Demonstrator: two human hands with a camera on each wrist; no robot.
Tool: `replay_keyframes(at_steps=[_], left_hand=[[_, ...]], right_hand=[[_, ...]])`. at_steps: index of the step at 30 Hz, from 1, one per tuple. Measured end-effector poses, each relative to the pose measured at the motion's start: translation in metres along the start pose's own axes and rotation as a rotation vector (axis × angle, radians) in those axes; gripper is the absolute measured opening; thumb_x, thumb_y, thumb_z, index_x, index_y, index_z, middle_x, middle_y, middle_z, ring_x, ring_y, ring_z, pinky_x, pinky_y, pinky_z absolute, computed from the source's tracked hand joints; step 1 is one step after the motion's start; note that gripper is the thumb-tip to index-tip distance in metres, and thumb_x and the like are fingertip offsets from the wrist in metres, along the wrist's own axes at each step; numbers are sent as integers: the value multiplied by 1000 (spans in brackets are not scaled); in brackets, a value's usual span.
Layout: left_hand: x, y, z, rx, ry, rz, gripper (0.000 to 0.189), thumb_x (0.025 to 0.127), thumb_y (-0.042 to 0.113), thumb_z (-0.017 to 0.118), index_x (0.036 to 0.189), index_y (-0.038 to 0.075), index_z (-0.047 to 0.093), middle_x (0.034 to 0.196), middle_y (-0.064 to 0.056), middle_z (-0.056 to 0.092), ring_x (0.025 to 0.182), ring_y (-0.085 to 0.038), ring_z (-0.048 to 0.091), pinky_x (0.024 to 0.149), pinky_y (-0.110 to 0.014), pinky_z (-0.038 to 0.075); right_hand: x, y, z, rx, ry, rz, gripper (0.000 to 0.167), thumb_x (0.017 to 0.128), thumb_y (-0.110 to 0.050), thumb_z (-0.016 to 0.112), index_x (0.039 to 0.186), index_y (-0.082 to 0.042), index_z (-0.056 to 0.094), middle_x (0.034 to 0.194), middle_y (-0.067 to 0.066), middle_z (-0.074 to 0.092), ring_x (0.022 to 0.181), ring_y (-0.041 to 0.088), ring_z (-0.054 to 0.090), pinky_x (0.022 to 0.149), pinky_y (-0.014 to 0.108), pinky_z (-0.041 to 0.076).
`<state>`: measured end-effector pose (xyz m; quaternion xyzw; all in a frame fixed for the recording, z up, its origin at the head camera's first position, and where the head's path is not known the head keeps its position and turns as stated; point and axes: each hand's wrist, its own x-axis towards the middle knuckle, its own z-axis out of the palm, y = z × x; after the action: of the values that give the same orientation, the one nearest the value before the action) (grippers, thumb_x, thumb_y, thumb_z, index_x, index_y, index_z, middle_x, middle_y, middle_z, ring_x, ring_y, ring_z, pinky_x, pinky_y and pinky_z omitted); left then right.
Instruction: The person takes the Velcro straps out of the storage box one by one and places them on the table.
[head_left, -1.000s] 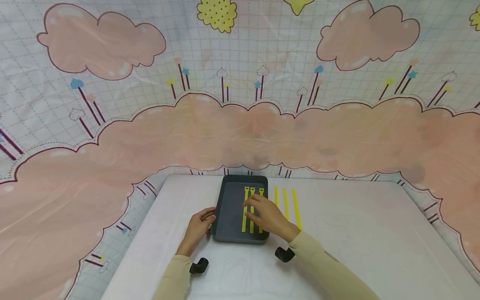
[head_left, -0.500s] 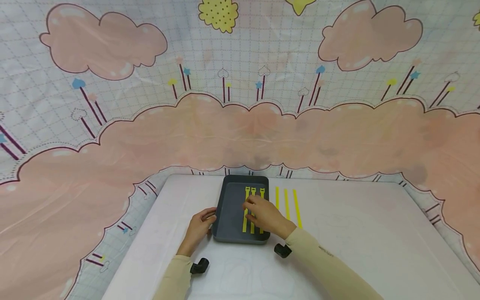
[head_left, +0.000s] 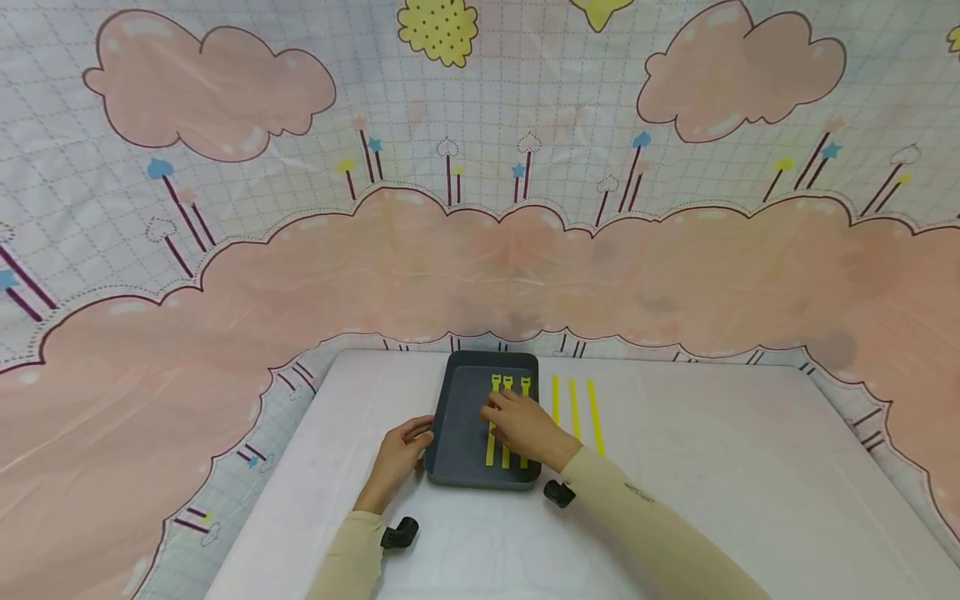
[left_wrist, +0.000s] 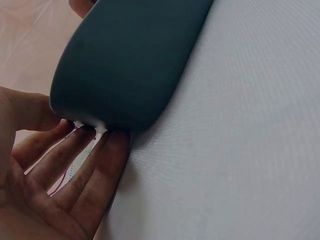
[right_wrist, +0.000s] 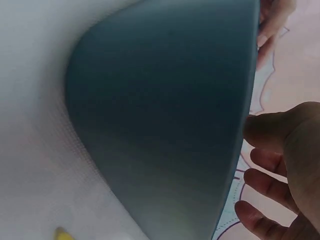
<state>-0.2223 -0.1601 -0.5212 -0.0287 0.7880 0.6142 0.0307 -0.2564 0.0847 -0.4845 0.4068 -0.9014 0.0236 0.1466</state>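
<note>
A dark grey rectangular tray [head_left: 459, 425] stands on the table. Three yellow straps with slotted heads lie lengthwise in its right half: a left strap [head_left: 490, 452], a middle strap [head_left: 506, 457] and a right strap [head_left: 525, 386]. My left hand [head_left: 396, 460] rests against the tray's left side; in the left wrist view, its extended fingers [left_wrist: 102, 170] touch the outer wall. Above the straps, my right hand [head_left: 531, 431] covers their middle parts. Loosely bent fingers [right_wrist: 270, 187] show in the right wrist view, with nothing visible between them; contact with a strap cannot be told.
Three more yellow strips [head_left: 574, 408] lie side by side on the white table [head_left: 712, 467], right of the tray. My right forearm hides their near ends. A patterned cloth [head_left: 480, 275] hangs behind the table. Small black wrist cameras [head_left: 400, 532] sit under both wrists.
My right hand has shifted slightly left over the straps, its wrist swinging left too, and the gap between thumb and forefinger looks smaller. My left hand and the tray stay in place.
</note>
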Motion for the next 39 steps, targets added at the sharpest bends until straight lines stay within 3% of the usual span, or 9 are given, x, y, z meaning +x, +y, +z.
replay_keyframes(at_steps=[4,8,19,29,39], left_hand=[[-2,2,1,0,-2,2,38,97,9,57,135,0,57,134,-23,60,116,-32,61,63,-28,52],[3,-8,1,-2,7,-2,38,97,11,59,134,4,58,134,-20,61,116,-29,62,62,-27,51],[3,-7,2,-8,13,-1,36,96,8,58,133,3,60,131,-20,63,115,-29,62,61,-26,52],[1,-5,2,-24,11,-16,36,97,9,58,133,4,60,132,-20,63,113,-28,63,64,-27,53],[1,-1,1,-16,-8,-14,39,98,8,56,136,-2,55,135,-25,59,118,-37,60,65,-29,53]], right_hand=[[5,-2,5,-78,-52,0,24,90,-26,73,112,-23,65,114,-3,62,104,16,59,82,33,53],[8,-6,6,-116,-106,1,25,91,-25,71,115,-24,64,114,-2,61,105,17,59,81,36,53],[12,-11,8,-156,-141,-19,22,96,-19,63,118,-25,66,116,0,62,109,18,58,85,39,54],[14,-17,11,-189,-209,-35,31,92,-19,70,121,-25,66,122,1,62,114,20,57,91,42,53],[17,-14,12,-177,-183,-8,30,92,-18,69,121,-25,67,123,2,63,117,20,58,91,42,54]])
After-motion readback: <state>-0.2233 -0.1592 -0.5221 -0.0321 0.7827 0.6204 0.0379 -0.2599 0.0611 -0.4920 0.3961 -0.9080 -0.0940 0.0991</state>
